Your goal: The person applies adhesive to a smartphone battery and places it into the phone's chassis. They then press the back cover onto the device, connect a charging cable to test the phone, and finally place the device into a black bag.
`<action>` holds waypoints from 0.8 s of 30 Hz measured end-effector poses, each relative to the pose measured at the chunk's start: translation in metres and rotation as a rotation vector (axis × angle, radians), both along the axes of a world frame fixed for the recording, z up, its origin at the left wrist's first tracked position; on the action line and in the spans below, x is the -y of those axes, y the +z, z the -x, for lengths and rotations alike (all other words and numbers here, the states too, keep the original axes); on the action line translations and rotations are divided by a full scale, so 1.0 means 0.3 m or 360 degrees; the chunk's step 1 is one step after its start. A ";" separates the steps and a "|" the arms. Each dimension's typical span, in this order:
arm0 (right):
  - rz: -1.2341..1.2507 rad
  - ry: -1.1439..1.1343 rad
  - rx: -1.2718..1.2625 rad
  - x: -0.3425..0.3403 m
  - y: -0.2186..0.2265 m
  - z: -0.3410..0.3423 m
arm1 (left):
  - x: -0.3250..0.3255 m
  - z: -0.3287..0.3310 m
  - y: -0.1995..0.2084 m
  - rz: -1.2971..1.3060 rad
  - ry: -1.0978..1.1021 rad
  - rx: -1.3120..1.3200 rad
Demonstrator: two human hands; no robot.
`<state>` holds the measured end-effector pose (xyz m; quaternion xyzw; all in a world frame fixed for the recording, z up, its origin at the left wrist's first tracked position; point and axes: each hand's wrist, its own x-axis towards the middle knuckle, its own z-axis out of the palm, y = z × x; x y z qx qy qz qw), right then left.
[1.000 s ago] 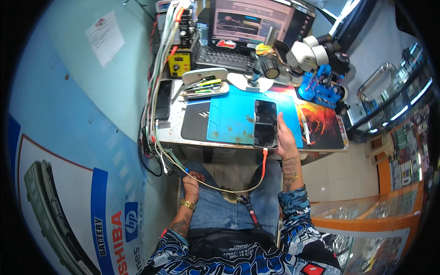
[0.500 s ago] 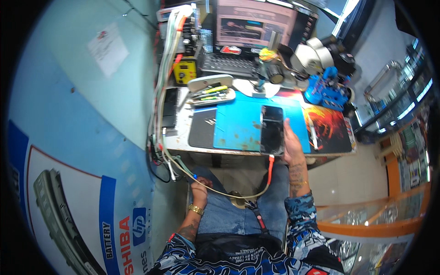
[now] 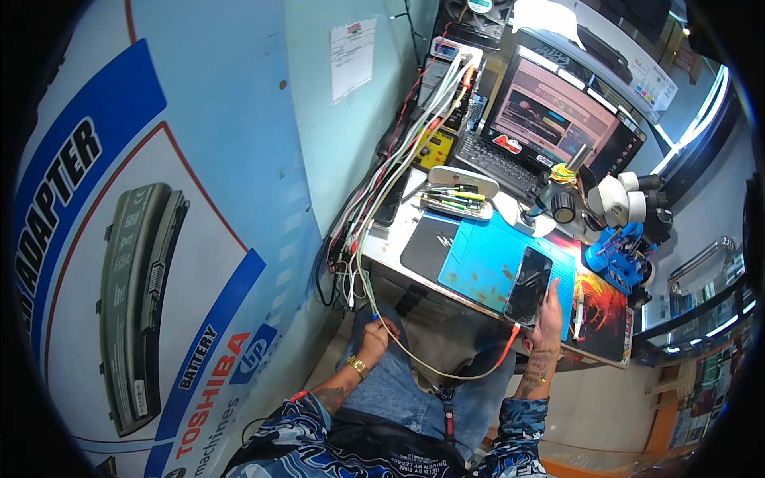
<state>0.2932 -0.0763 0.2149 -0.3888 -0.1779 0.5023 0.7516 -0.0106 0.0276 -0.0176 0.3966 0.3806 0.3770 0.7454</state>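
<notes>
A black smartphone is over the right part of the blue mat, its screen facing up. My right hand grips its right edge; the fingers behind it are hidden. An orange-red plug sits at the phone's lower end, and a pale cable loops from it across my lap to the left. Above my left thigh, my left hand is closed around what looks like a thin cable with a blue tip. The fingers partly hide it.
A pen case, laptop, microscope and blue tool holder stand behind the mat. Bundled cables hang down along the left wall. A white-handled tool lies right of the phone.
The view has turned left and tilted, so the desk now sits farther right. My right hand stays at the phone and my left hand stays closed near my thigh.
</notes>
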 end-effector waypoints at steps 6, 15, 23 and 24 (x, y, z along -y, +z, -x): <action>0.0051 -0.0084 -0.0017 -0.006 0.017 0.019 | 0.003 0.001 0.034 0.0084 0.0037 0.0102; -0.0044 0.0055 -0.0004 0.010 -0.002 -0.007 | -0.008 0.005 0.023 0.0092 0.0022 0.0139; -0.0044 0.0067 -0.0012 -0.008 -0.021 -0.018 | -0.007 0.031 0.049 0.0028 -0.0026 0.0124; -0.0037 0.0049 -0.0009 0.006 -0.017 -0.021 | -0.007 0.030 0.061 0.0111 -0.0035 0.0175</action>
